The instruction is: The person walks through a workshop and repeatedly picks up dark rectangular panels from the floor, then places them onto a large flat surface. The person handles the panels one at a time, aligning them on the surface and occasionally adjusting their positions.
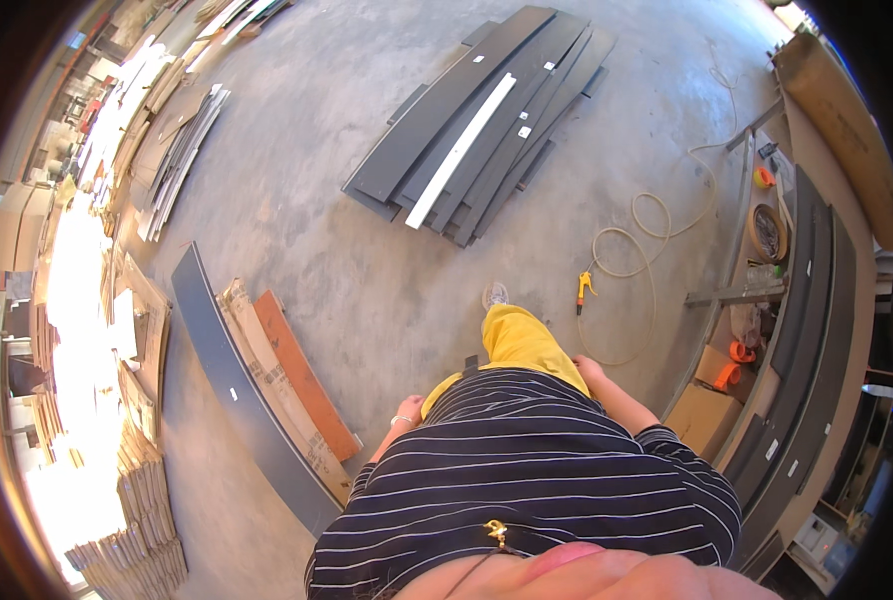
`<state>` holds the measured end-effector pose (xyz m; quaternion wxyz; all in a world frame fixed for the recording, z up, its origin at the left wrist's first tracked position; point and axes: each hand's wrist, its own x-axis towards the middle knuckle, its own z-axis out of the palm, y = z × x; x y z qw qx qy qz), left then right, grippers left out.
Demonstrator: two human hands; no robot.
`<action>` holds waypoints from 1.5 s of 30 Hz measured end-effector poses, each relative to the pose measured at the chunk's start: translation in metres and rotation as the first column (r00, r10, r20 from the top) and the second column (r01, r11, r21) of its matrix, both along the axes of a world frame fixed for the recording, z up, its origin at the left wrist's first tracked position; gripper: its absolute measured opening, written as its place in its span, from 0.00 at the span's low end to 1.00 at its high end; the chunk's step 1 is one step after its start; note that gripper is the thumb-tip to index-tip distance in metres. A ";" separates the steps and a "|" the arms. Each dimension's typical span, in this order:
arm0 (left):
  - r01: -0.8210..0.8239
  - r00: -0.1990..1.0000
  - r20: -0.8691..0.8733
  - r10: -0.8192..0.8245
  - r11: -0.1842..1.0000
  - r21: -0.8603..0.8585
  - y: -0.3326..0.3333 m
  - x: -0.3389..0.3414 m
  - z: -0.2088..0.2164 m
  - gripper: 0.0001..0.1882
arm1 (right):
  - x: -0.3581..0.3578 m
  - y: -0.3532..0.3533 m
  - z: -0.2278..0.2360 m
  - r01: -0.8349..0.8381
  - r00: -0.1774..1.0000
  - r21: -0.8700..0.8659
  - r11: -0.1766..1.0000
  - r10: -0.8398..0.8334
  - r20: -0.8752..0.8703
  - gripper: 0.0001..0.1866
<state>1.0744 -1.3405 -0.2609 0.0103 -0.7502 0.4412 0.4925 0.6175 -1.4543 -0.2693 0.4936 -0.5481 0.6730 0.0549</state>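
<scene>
My left hand (410,408), with a pale band at the wrist, hangs beside my yellow trousers. On the other side my right hand (589,368) hangs by the trousers too. The fingers of both are mostly out of sight from above, and nothing shows in either hand. Nearest to the left hand, an orange-brown board (307,375) lies on the floor alongside a strip of brown cardboard (275,375) and a long dark grey panel (237,375). Ahead of the right hand, a yellow air blow gun (584,288) lies on the floor, joined to a coiled hose (635,274).
Dark panels (445,95) lie stacked on the floor ahead, a white strip (460,150) on top. To the right, a bench (737,296) holds long dark boards (795,340), orange tape rolls (729,376) and a round container (767,232). Flattened cardboard (137,510) is piled at left.
</scene>
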 end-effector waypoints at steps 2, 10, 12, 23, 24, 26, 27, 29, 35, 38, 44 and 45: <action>-0.260 0.963 -0.053 0.263 0.964 0.058 -0.038 0.015 0.008 0.18 | 0.023 -0.036 -0.018 0.076 0.993 0.068 0.995 -0.081 0.080 0.19; -0.668 0.708 -0.335 0.621 0.743 -0.034 -0.175 0.033 0.046 0.19 | 0.083 -0.170 -0.009 -0.106 0.994 -0.082 0.991 0.107 0.018 0.18; -0.699 0.674 -0.373 0.638 0.714 -0.042 -0.190 0.034 0.050 0.19 | 0.095 -0.196 0.002 -0.154 0.988 -0.085 0.984 0.155 0.009 0.19; -0.759 0.554 -0.364 0.748 0.634 0.148 -0.225 0.125 0.002 0.15 | 0.138 -0.233 0.014 0.242 0.966 0.001 0.970 -0.241 0.089 0.17; -0.732 0.589 -0.361 0.723 0.667 0.141 -0.240 0.138 0.002 0.15 | 0.141 -0.225 0.013 0.270 0.960 -0.008 0.963 -0.268 0.085 0.17; -0.669 0.669 -0.333 0.665 0.733 0.120 -0.273 0.161 0.005 0.16 | 0.152 -0.203 0.012 0.394 0.918 0.068 0.917 -0.396 0.030 0.17; -0.634 0.710 -0.303 0.636 0.764 0.119 -0.293 0.174 0.009 0.18 | 0.160 -0.190 0.013 0.461 0.886 0.087 0.883 -0.464 0.018 0.16; -0.533 0.792 -0.267 0.549 0.835 0.137 -0.327 0.201 0.015 0.18 | 0.178 -0.170 0.015 0.443 0.893 0.126 0.887 -0.424 -0.153 0.15; -0.448 0.865 -0.211 0.455 0.890 0.083 -0.418 0.294 0.005 0.16 | 0.272 -0.157 0.015 0.703 0.702 0.233 0.672 -0.708 -0.075 0.19; -0.381 0.914 -0.100 0.393 0.916 0.125 -0.438 0.322 -0.003 0.16 | 0.299 -0.169 0.030 0.317 0.937 0.033 0.948 -0.307 -0.167 0.18; -0.300 0.945 -0.105 0.309 0.949 0.093 -0.454 0.302 -0.018 0.18 | 0.311 -0.200 0.013 0.596 0.783 0.183 0.782 -0.617 0.083 0.18; -0.310 0.938 -0.137 0.318 0.948 0.076 -0.453 0.289 -0.024 0.19 | 0.308 -0.207 0.000 0.585 0.793 0.182 0.790 -0.604 0.076 0.17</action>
